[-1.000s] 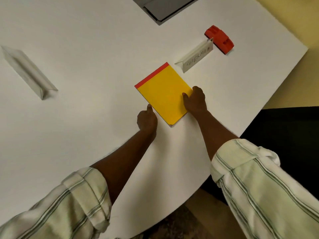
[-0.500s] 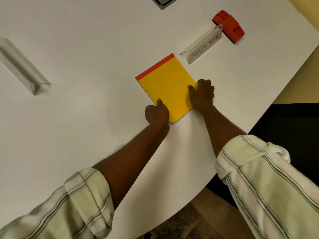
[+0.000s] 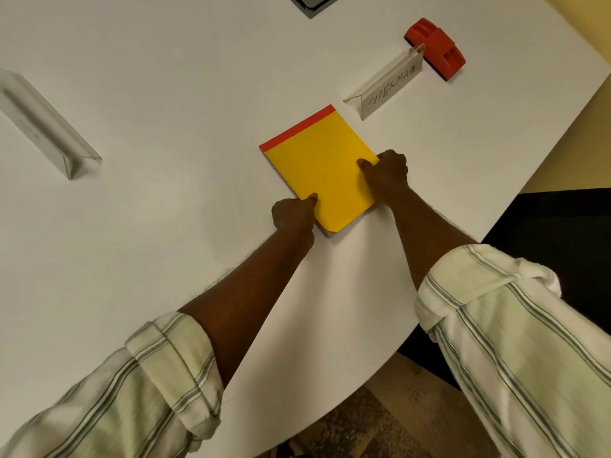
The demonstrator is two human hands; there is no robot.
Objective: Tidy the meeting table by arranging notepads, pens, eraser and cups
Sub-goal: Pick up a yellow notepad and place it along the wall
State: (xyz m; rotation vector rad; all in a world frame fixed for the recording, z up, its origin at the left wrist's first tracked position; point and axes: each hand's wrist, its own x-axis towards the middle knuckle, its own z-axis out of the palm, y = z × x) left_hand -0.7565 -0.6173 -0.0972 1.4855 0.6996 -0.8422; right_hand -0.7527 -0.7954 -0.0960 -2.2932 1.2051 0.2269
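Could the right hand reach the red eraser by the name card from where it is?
Probably yes: the red plastic eraser lies just past the folded white name card, and bare white table runs from the right hand, though it must first release the yellow notepad.

Name card just beyond notepad, red eraser, perhaps, behind it, open table leftward

Notepad on table, name card behind it rightward, eraser beyond card, perhaps touching, second stand far left.
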